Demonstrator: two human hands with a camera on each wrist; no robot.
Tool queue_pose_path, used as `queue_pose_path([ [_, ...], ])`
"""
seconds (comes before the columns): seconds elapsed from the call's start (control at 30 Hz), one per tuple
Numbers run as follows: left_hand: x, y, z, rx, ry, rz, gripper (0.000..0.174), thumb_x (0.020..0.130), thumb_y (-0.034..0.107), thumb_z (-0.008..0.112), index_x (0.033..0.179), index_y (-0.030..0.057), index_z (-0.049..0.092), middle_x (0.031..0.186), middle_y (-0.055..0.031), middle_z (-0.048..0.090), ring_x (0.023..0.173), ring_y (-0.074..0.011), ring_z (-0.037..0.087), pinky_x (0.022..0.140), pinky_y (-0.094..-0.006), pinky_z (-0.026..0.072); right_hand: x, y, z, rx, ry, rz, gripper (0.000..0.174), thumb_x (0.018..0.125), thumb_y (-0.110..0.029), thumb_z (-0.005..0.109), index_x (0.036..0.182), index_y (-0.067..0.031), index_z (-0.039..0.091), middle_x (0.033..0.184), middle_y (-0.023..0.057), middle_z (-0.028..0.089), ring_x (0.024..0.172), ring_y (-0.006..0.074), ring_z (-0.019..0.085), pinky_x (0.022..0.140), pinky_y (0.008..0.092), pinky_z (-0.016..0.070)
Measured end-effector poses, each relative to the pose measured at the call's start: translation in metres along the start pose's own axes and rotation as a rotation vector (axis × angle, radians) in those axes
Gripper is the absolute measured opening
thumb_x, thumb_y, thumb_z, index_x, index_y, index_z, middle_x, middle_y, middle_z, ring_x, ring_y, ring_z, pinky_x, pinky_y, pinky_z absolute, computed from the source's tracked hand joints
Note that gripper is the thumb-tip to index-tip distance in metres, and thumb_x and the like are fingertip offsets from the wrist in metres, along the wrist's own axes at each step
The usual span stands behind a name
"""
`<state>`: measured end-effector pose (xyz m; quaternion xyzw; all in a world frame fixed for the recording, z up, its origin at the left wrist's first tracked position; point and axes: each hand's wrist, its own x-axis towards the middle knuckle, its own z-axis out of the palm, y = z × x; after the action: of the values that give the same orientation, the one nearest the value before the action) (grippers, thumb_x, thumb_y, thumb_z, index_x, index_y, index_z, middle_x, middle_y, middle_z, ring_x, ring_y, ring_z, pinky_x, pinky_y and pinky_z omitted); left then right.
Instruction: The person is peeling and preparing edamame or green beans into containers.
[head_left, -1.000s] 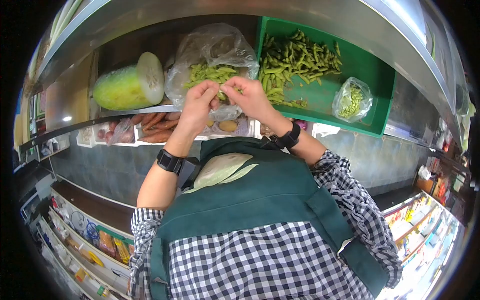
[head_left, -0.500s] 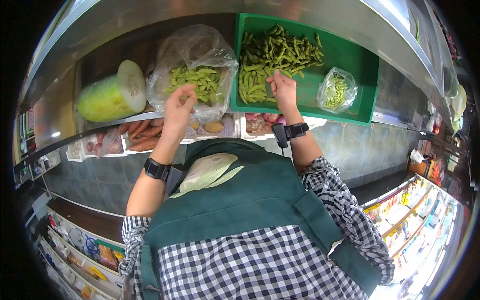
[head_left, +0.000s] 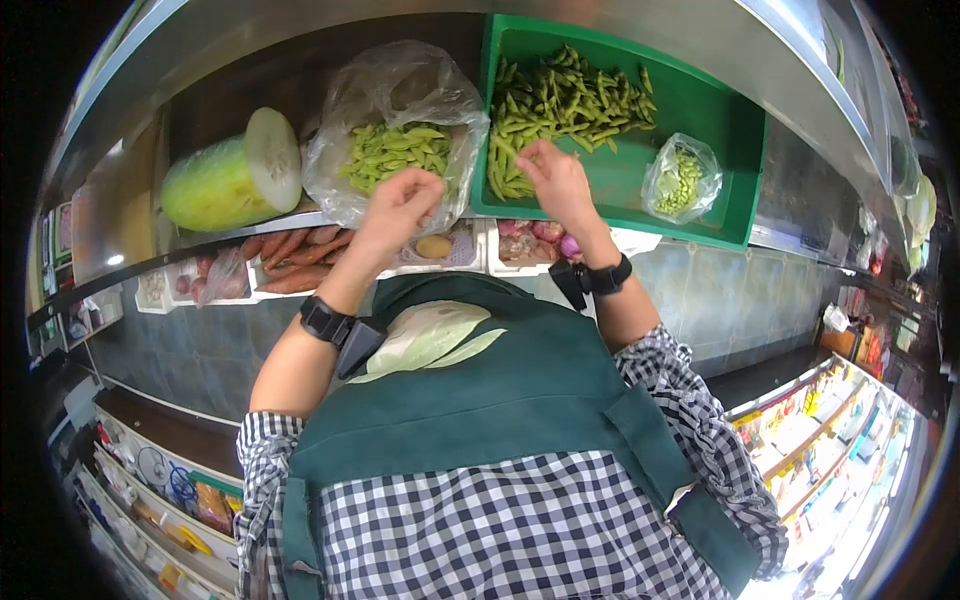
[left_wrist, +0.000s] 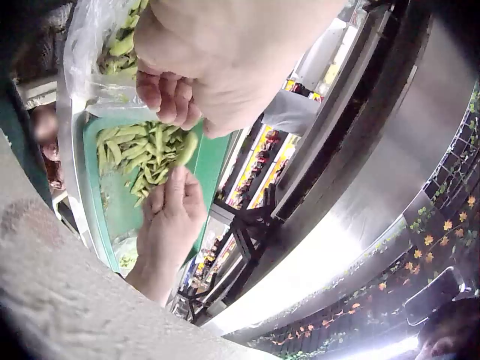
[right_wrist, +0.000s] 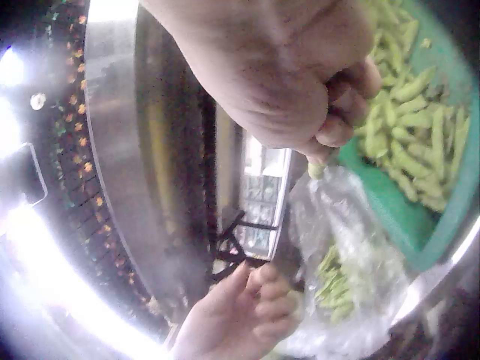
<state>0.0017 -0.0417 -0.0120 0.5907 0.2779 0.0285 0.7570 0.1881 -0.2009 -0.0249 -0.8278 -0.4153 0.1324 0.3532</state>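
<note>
My right hand (head_left: 562, 185) is over the near left corner of the green crate (head_left: 725, 150) and pinches a green soybean pod (left_wrist: 187, 148) at its fingertips. A heap of pods (head_left: 575, 100) lies in the crate. Just left of it, a clear plastic bag (head_left: 335, 150) stands open with plump green pods (head_left: 395, 160) inside. My left hand (head_left: 402, 208) hovers at the bag's near edge with fingers loosely curled; nothing shows in it. A small bag of shelled green beans (head_left: 684, 182) sits on the crate's right side.
A cut winter melon (head_left: 210, 185) lies left of the bag. Below the counter's front edge are white boxes with carrots (head_left: 295, 262), a potato (head_left: 433, 246) and red-purple onions (head_left: 525, 240). A metal shelf edge (head_left: 400, 20) curves along the far side.
The hands were together over the plastic bag, then parted. The right hand went to the crate's pods and now holds one; the left hand has shifted slightly right and toward the body.
</note>
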Motion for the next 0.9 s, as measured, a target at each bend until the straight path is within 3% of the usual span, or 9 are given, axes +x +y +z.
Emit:
queue_pose_path([
  [0.1, 0.007, 0.002, 0.006, -0.086, -0.041, -0.019, 0.02, 0.092, 0.024, 0.053, 0.089, 0.0042, 0.057, 0.073, 0.002, 0.051, 0.066, -0.0062, 0.047, 0.058, -0.0213, 0.0382, -0.008, -0.046, 0.004, 0.072, -0.039, -0.161, 0.019, 0.083, -0.019, 0.061, 0.092, -0.0031, 0.055, 0.066, 0.017, 0.06, 0.061, 0.0321, 0.06, 0.054, 0.0386, 0.0453],
  [0.23, 0.007, 0.004, -0.004, -0.204, -0.019, 0.058, 0.015, 0.091, 0.018, 0.047, 0.087, 0.0039, 0.052, 0.07, 0.0011, 0.047, 0.063, -0.0076, 0.044, 0.057, -0.0223, 0.0354, -0.011, -0.079, 0.016, 0.025, -0.072, -0.25, 0.018, 0.084, -0.02, 0.06, 0.091, -0.0054, 0.053, 0.059, 0.0137, 0.058, 0.056, 0.0333, 0.059, 0.049, 0.0418, 0.0444],
  [0.33, 0.001, 0.011, -0.003, -0.129, 0.034, 0.139, 0.017, 0.09, 0.017, 0.044, 0.079, 0.0048, 0.049, 0.064, 0.0015, 0.045, 0.058, -0.0082, 0.042, 0.054, -0.0225, 0.0347, -0.009, -0.086, 0.024, 0.015, -0.107, -0.3, 0.02, 0.084, -0.022, 0.06, 0.09, -0.0054, 0.051, 0.058, 0.0137, 0.057, 0.056, 0.033, 0.059, 0.049, 0.0429, 0.0442],
  [0.43, -0.006, 0.019, -0.004, -0.096, 0.027, 0.168, 0.018, 0.09, 0.017, 0.043, 0.08, 0.004, 0.049, 0.065, 0.0015, 0.044, 0.059, -0.0079, 0.041, 0.055, -0.0224, 0.0341, -0.006, -0.086, 0.03, -0.058, -0.116, -0.379, 0.015, 0.085, -0.017, 0.058, 0.086, -0.0044, 0.049, 0.059, 0.0147, 0.055, 0.055, 0.0329, 0.057, 0.048, 0.0415, 0.0422],
  [0.5, -0.009, 0.022, -0.011, -0.066, 0.008, 0.184, 0.017, 0.09, 0.017, 0.043, 0.08, 0.0039, 0.049, 0.065, 0.0016, 0.044, 0.059, -0.0076, 0.041, 0.055, -0.0223, 0.0342, -0.004, -0.091, 0.028, -0.118, -0.043, -0.462, 0.019, 0.085, -0.018, 0.057, 0.081, -0.0042, 0.045, 0.057, 0.0142, 0.053, 0.052, 0.0327, 0.055, 0.047, 0.042, 0.0414],
  [0.6, -0.011, 0.018, -0.017, -0.052, -0.024, 0.193, 0.016, 0.089, 0.016, 0.042, 0.081, 0.0037, 0.048, 0.065, 0.0018, 0.044, 0.059, -0.0072, 0.041, 0.055, -0.0221, 0.0345, -0.004, -0.096, 0.026, -0.231, -0.08, -0.512, 0.023, 0.086, -0.023, 0.055, 0.077, -0.0044, 0.044, 0.057, 0.0118, 0.056, 0.052, 0.0301, 0.058, 0.045, 0.039, 0.0447],
  [0.9, -0.015, 0.025, -0.013, -0.036, 0.014, 0.205, 0.013, 0.088, 0.014, 0.041, 0.084, 0.0035, 0.048, 0.072, 0.0006, 0.045, 0.06, -0.0068, 0.038, 0.055, -0.0221, 0.0346, -0.002, -0.109, 0.021, -0.256, -0.106, -0.523, 0.02, 0.087, -0.019, 0.054, 0.078, -0.0042, 0.044, 0.057, 0.0125, 0.054, 0.052, 0.0306, 0.056, 0.046, 0.0405, 0.0433],
])
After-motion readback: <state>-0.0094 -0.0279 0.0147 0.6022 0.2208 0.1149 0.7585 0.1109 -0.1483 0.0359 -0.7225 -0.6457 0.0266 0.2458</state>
